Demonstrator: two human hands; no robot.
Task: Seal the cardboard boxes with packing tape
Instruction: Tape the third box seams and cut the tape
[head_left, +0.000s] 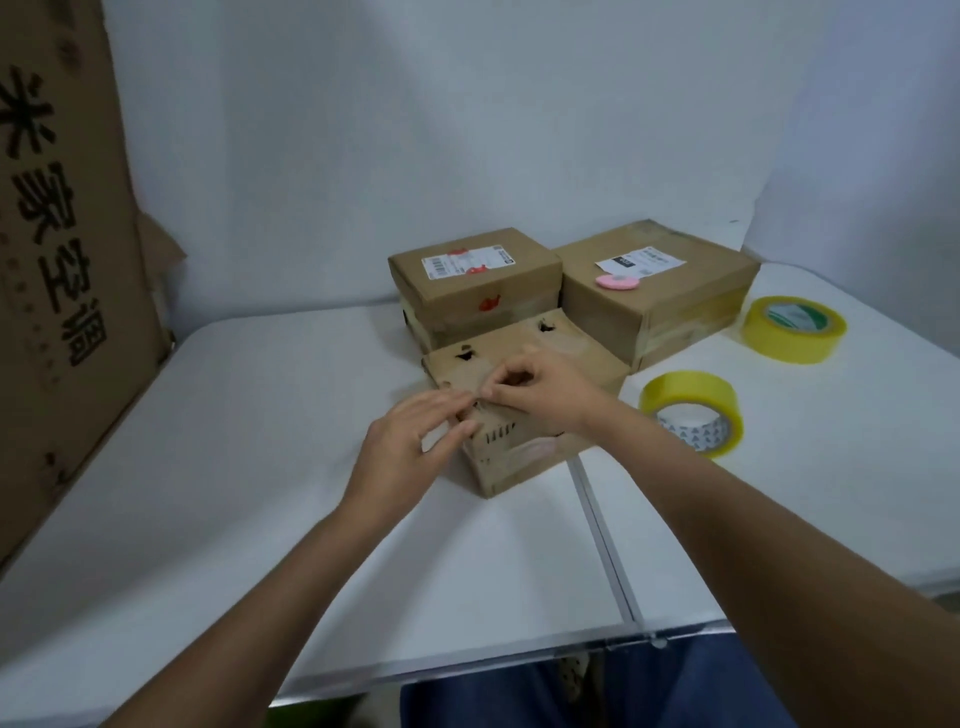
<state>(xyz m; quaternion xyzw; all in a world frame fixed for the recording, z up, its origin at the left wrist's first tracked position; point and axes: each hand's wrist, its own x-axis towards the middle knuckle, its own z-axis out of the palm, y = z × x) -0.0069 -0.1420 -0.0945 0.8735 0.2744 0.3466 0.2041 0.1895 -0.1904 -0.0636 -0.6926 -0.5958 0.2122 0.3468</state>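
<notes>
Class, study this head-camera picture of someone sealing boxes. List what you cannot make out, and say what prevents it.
- Whether any tape is pinched on the near box: hidden under the fingers of the left hand and right hand.
- The shipping label text on the back right box: too small and blurred.
- The large cardboard sheet: cut off by the left and top edges.
- The near box's top seam: covered by both hands.

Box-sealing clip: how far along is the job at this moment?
Possibly done: the two back boxes sit closed, with glossy bands on their sides that may be tape. In hand: the left hand rests on the front box while the right hand pinches something at its top. Left: both tape rolls lie unused.
</notes>
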